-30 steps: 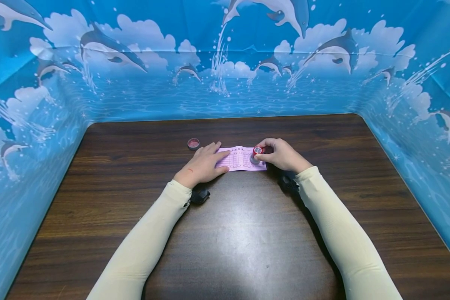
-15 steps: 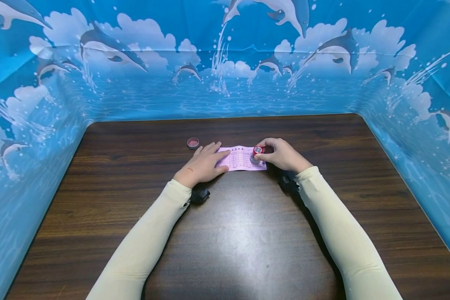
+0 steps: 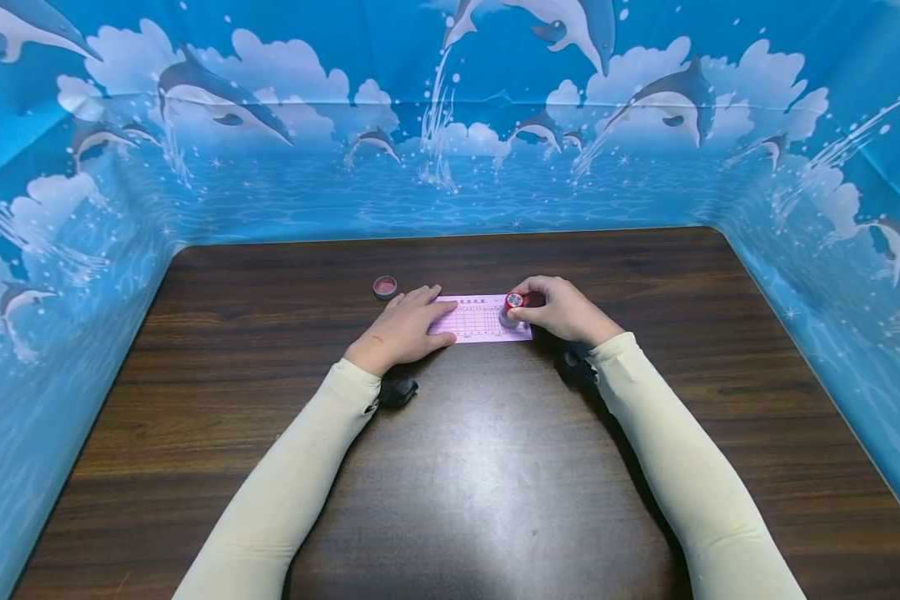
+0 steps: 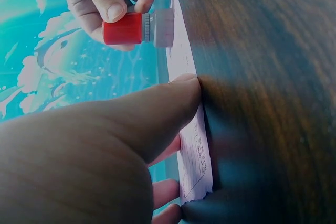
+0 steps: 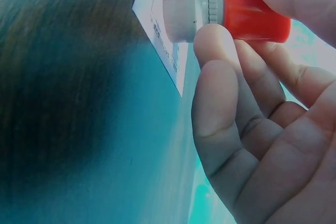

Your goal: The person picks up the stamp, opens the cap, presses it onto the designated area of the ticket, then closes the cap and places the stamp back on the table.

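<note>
A printed pink slip of paper [image 3: 476, 319] with a ruled grid lies flat on the table. My left hand [image 3: 401, 329] rests on its left end, fingers spread and thumb [image 4: 178, 95] pressing near the front edge. Toward the right end, my right hand [image 3: 566, 310] pinches the red handle of a stamp [image 3: 514, 302] between thumb and fingers. In the right wrist view the stamp [image 5: 257, 14] has a ridged ring and a translucent base, which stands upright against the paper. Its printing face is hidden.
A small round cap [image 3: 385, 287], reddish inside, sits just beyond my left fingertips. The dark wood-grain table [image 3: 450, 467] ends at a blue dolphin-print curtain [image 3: 450, 200] at the back and sides. Dark wrist devices [image 3: 399, 392] sit under both wrists.
The paper was wavy, with a bowed edge; now it lies flatter and straighter. Both hands and the stamp have stayed practically in place.
</note>
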Motion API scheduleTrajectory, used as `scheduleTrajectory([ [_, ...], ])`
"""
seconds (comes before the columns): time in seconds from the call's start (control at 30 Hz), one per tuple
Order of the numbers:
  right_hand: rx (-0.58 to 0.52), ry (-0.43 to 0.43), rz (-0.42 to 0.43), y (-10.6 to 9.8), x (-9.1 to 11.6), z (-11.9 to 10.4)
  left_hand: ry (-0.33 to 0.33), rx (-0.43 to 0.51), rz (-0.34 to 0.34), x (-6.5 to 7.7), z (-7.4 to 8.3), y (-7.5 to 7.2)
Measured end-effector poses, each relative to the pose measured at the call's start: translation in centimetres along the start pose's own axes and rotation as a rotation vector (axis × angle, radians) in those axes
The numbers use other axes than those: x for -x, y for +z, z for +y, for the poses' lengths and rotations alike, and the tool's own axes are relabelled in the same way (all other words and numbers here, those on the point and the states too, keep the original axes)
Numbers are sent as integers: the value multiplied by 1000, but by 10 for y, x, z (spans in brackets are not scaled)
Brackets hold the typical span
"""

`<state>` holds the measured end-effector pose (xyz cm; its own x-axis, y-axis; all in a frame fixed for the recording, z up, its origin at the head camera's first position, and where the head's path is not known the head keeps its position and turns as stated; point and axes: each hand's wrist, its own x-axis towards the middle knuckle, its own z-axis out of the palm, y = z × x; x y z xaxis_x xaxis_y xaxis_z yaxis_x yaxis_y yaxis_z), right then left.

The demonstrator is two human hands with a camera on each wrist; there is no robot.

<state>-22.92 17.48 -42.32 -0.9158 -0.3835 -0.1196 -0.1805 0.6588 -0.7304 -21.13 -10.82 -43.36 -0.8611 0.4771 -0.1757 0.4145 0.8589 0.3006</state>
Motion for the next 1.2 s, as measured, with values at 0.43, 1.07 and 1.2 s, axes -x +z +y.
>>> scheduleTrajectory([
  [0.43,-7,2,0,-1,1,-1,5,3,2,0,-1,0],
  [1.07,-10,-4,-3,0,1,0,5,17,7,0,-1,1],
  [1.2,-14,-4,-5,0,0,0,5,14,8,0,-2,1],
])
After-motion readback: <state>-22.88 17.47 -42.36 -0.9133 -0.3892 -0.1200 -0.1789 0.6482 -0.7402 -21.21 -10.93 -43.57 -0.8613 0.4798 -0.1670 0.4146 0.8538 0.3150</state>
